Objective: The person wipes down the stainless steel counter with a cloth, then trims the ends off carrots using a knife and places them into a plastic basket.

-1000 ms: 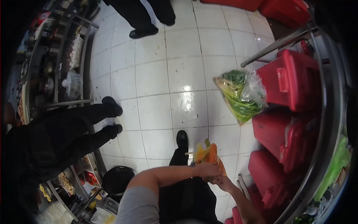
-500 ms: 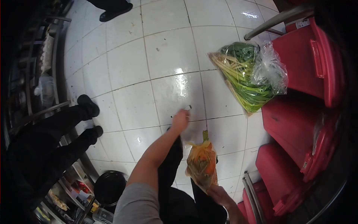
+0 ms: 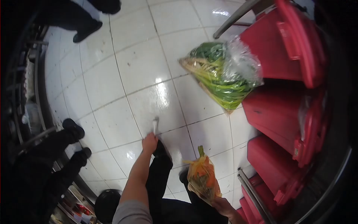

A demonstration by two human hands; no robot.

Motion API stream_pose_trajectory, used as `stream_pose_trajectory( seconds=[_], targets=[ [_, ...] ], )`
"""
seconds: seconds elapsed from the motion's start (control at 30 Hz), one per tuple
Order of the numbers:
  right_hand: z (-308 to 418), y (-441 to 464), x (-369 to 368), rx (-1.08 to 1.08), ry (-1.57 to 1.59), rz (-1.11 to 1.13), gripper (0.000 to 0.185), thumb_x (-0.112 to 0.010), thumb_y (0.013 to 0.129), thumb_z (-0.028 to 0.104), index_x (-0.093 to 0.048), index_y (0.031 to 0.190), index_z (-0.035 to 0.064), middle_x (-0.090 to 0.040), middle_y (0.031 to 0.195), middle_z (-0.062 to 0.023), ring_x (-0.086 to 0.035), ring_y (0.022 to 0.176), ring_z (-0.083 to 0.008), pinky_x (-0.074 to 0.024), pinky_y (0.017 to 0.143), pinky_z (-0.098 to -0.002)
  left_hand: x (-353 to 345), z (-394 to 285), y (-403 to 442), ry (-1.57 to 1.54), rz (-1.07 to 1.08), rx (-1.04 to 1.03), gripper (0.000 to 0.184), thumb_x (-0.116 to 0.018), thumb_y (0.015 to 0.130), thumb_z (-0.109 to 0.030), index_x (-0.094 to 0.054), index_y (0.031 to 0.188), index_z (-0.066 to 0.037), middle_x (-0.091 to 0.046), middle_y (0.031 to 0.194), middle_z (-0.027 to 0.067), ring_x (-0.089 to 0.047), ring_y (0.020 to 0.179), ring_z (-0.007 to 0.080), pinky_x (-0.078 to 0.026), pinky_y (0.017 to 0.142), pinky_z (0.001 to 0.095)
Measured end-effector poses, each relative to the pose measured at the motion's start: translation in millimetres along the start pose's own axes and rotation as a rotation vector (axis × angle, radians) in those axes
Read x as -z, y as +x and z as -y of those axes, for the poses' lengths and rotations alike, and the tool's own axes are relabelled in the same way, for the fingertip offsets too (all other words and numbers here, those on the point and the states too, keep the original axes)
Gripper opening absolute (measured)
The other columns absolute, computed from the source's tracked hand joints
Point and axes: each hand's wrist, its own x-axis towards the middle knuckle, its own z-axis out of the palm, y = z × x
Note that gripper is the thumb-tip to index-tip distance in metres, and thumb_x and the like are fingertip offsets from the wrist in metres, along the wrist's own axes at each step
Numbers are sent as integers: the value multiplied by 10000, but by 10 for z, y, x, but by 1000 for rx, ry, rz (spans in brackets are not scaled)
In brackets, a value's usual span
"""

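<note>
Orange-yellow plastic bag of vegetables [image 3: 203,177] sits in the right hand [image 3: 223,206], fingers closed on its end; low over white floor tiles [image 3: 112,115], the left hand [image 3: 150,143] seems to pinch a slim white object [image 3: 155,125], which calls for a firm fingertip hold.

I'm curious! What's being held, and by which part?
Right hand: the orange bag, by its near end. Left hand: a small white thing, by its near end.

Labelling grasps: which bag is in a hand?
The orange-tinted bag, held in the right hand; the clear bag of greens lies on the floor.
</note>
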Motion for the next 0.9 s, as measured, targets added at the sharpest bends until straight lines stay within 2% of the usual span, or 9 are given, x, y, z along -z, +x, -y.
stream_pose_trajectory(
  seconds=[0.2, 0.4, 0.43, 0.5, 0.53, 0.57, 0.67, 0.8, 0.9],
  targets=[
    [-182, -993, -44, -69, 64, -67, 233, -559, 895, 247, -572, 889, 14, -583, 741, -138, -583, 731, -213, -461, 685, -345, 1074, 51, -1428, -165, 23, 33, 332, -470, 903, -345, -508, 844, -20, -579, 849, 216, -571, 824, 418, -431, 703, 533],
    [-650, -1963, -538, 17, 230, -350, 302, -519, 895, 324, -611, 924, 38, -606, 789, -108, -602, 789, -210, -469, 725, -359, 2064, -894, -2613, -191, 162, -456, 299, -546, 864, -275, -501, 753, -2, -563, 707, 217, -566, 707, 422, -442, 616, 477],
    [-625, -2062, -638, 27, 303, -385, 302, -516, 894, 319, -613, 934, 35, -610, 800, -106, -604, 785, -206, -475, 719, -354, 2186, -1027, -2761, -243, 318, -603, 297, -551, 874, -247, -546, 1005, 20, -583, 933, 257, -553, 855, 416, -437, 738, 474],
    [-503, -2399, -727, 18, 435, -473, 304, -509, 892, 307, -618, 954, 30, -618, 820, -102, -610, 778, -198, -488, 707, -344, 2459, -1692, -3201, -370, 77, -1068, 239, -544, 874, -218, -527, 892, 20, -559, 792, 261, -527, 740, 447, -419, 646, 486],
    [-444, -2626, -787, 9, 500, -516, 305, -506, 891, 301, -620, 964, 27, -622, 831, -101, -612, 775, -194, -494, 701, -339, 2822, -2147, -3491, -314, 309, -1115, 218, -529, 884, -193, -500, 825, 15, -540, 743, 256, -512, 702, 449, -401, 611, 491],
    [-426, -2849, -848, 1, 566, -556, 307, -502, 891, 295, -623, 975, 25, -625, 841, -99, -615, 771, -190, -500, 696, -334, 2970, -2513, -3747, -365, 278, -1283, 220, -532, 884, -181, -473, 782, 5, -518, 714, 251, -482, 662, 436, -386, 589, 487],
    [-542, -3546, -1318, -50, 791, -717, 317, -492, 888, 277, -630, 1005, 17, -637, 872, -93, -623, 760, -178, -519, 678, -318, 3661, -3745, -4715, -40, 820, -1215, 272, -549, 867, -283, -529, 824, -15, -573, 697, 179, -577, 662, 377, -449, 606, 450],
    [-854, -4057, -1819, -21, 997, -912, 271, -504, 865, 230, -630, 970, 15, -630, 852, -107, -625, 709, -184, -524, 616, -327, 3671, -4931, -5961, -16, 818, -1731, 245, -561, 881, -265, -501, 830, -33, -531, 644, 147, -550, 607, 327, -423, 553, 399],
    [-1046, -4303, -2288, 53, 1092, -1184, 217, -488, 845, 175, -614, 862, -2, -610, 758, -102, -604, 639, -183, -503, 581, -317, 3402, -5749, -6852, -91, 731, -1857, 259, -560, 889, -251, -503, 797, -17, -551, 639, 144, -553, 581, 296, -413, 535, 394]
  ],
)
